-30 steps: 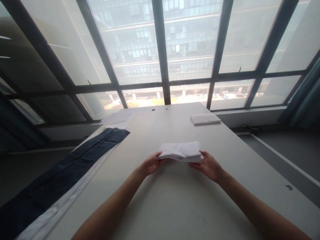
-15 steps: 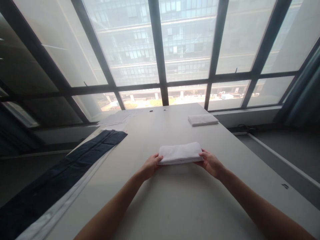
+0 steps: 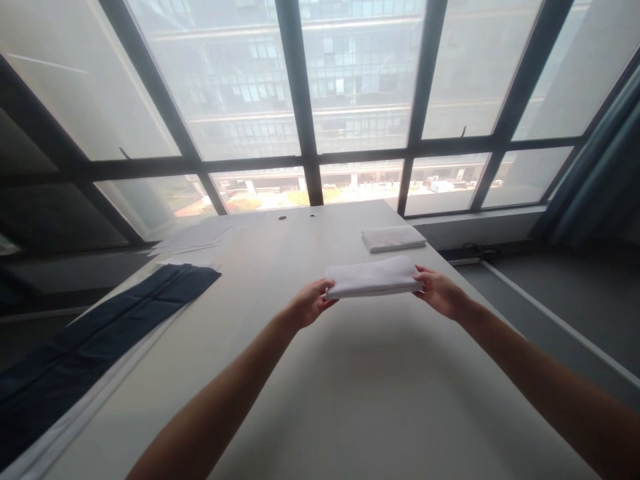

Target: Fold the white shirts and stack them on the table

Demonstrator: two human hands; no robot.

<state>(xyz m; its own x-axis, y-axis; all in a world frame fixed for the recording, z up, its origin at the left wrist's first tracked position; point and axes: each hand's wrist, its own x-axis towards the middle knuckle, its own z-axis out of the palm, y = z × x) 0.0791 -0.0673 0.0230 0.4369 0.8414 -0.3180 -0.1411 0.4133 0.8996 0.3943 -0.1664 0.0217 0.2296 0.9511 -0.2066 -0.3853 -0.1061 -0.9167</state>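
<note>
A folded white cloth [image 3: 373, 277] hangs between my hands above the white table [image 3: 280, 373], with a soft shadow below it. My left hand [image 3: 313, 301] pinches its left end, thumb on top and fingers beneath. At the right end, my right hand [image 3: 440, 291] grips it the same way. Just beyond the held cloth, a second folded white cloth [image 3: 393, 238] lies flat near the table's right edge.
Dark blue fabric [image 3: 110, 323] lies along the table's left side over white fabric [image 3: 95, 418]. White sheets [image 3: 193, 235] are spread at the far left. Large windows stand behind the table, with a curtain [image 3: 590, 157] at the right.
Both hands have lifted the folded cloth and carried it forward and to the right, closer to the second folded cloth. The camera view has shifted slightly.
</note>
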